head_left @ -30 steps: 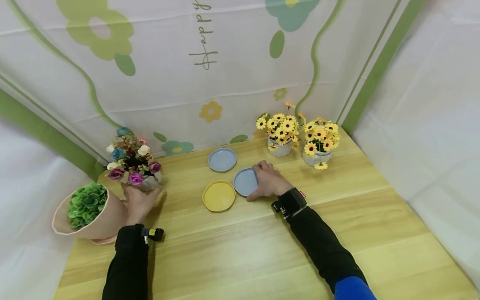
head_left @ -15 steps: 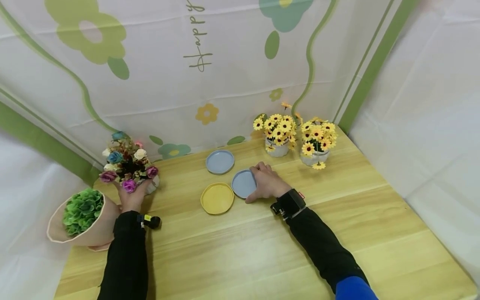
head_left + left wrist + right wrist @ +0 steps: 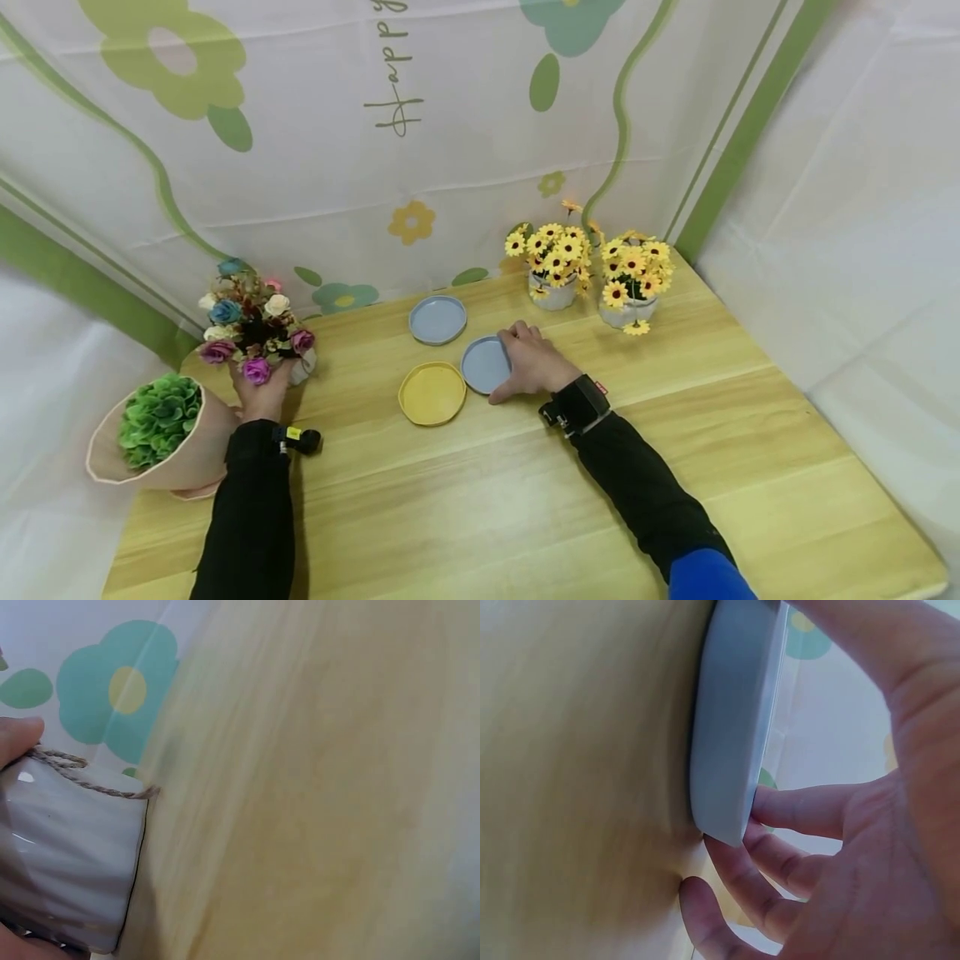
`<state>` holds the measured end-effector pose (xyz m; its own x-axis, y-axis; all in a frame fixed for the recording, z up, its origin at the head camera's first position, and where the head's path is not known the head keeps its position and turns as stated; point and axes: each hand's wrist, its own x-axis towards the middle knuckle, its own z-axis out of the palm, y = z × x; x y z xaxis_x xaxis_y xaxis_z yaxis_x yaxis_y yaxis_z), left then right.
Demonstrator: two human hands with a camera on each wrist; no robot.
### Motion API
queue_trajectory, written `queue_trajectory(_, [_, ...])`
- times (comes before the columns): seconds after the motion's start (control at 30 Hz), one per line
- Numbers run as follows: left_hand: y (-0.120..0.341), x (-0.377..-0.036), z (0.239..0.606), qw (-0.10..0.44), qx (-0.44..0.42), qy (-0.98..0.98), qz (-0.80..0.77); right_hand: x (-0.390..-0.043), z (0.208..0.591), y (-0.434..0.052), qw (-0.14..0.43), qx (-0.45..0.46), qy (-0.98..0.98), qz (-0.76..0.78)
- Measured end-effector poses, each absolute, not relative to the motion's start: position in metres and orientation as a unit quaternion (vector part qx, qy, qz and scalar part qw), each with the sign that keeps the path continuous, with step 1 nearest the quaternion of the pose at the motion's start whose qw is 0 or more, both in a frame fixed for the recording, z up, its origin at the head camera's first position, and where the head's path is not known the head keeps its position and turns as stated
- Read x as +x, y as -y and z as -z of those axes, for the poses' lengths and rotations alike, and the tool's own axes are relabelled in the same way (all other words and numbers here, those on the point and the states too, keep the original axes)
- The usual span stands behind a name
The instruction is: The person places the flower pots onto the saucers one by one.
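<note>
My left hand (image 3: 260,393) grips the base of a white ribbed pot (image 3: 67,862) tied with twine, its thumb (image 3: 15,739) on the pot's rim. The pot holds mixed pink, blue and white flowers (image 3: 251,321) at the table's back left. My right hand (image 3: 528,367) holds the right edge of a blue saucer (image 3: 483,364) that lies flat near the middle of the table. In the right wrist view the fingers (image 3: 795,814) curl against the blue saucer's rim (image 3: 731,735).
A yellow saucer (image 3: 432,392) lies just left of the held one, and a second blue saucer (image 3: 438,319) behind it. Two pots of yellow daisies (image 3: 555,258) (image 3: 633,275) stand at the back right. A green plant in pink wrap (image 3: 153,421) sits at the table's left edge.
My left hand has shifted slightly left and settled against the base of the flower pot. My right hand has stayed on the blue saucer.
</note>
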<state>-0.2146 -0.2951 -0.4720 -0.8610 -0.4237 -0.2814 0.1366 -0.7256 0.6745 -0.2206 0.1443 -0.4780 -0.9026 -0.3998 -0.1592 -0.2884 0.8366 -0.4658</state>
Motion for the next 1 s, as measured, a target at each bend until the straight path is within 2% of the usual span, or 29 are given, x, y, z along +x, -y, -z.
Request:
queue_trajectory(0.07, [0.292, -0.209, 0.476, 0.148, 0.241, 0.536, 0.795, -0.221, 0.477, -0.143, 0.128, -0.183, -0.95, 0.22])
queue_trajectory(0.2, [0.291, -0.2, 0.483, 0.141, 0.251, 0.72, 0.631, -0.219, 0.474, -0.143, 0.134, -0.183, -0.951, 0.21])
queue_trajectory(0.53, [0.289, -0.178, 0.484, 0.119, 0.214, 0.778, 0.579, -0.201, 0.466, -0.143, 0.156, -0.211, -0.943, 0.206])
queue_trajectory(0.77, [0.284, -0.17, 0.488, 0.159, 0.168, 0.787, 0.571, -0.185, 0.461, -0.138, 0.174, -0.236, -0.938, 0.184])
queue_trajectory(1.0, [0.28, -0.155, 0.489, 0.134, 0.178, 0.793, 0.568, -0.169, 0.459, -0.128, 0.18, -0.268, -0.934, 0.15])
